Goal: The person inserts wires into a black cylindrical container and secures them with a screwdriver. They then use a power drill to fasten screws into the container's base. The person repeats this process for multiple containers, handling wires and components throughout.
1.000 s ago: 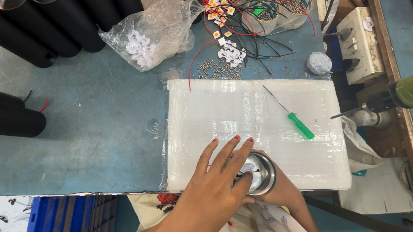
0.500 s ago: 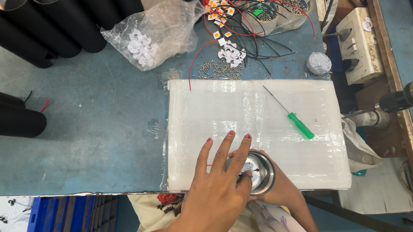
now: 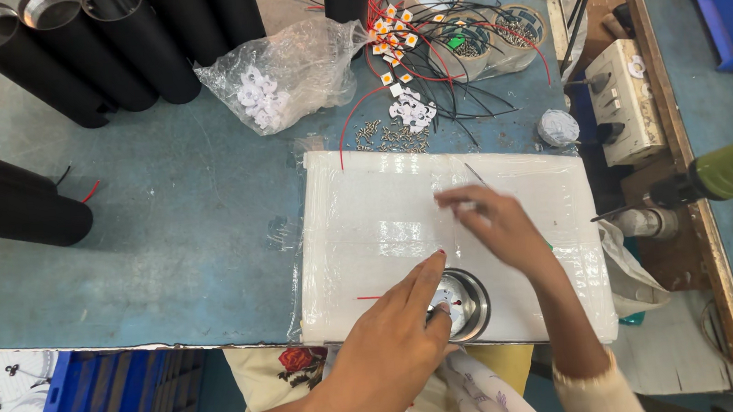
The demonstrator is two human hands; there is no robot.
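Black cylindrical tubes (image 3: 62,60) stood at the far left of the blue-grey worktable (image 3: 166,241), with a clear plastic bag of white parts (image 3: 284,76) beside them. On the white plastic-wrapped board (image 3: 369,232), the left hand (image 3: 396,345) lay open, fingertips touching a round shiny metal housing (image 3: 463,302) near the front edge. The right hand (image 3: 496,225), blurred, reached over a thin screwdriver (image 3: 474,173); its grip could not be told.

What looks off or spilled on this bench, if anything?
Small screws lie scattered loose on the blue bench just above the white wrapped pad, beside a tangle of red and black wires. Otherwise nothing damaged. The left hand steadies a round metal part; the right hand is motion-blurred.
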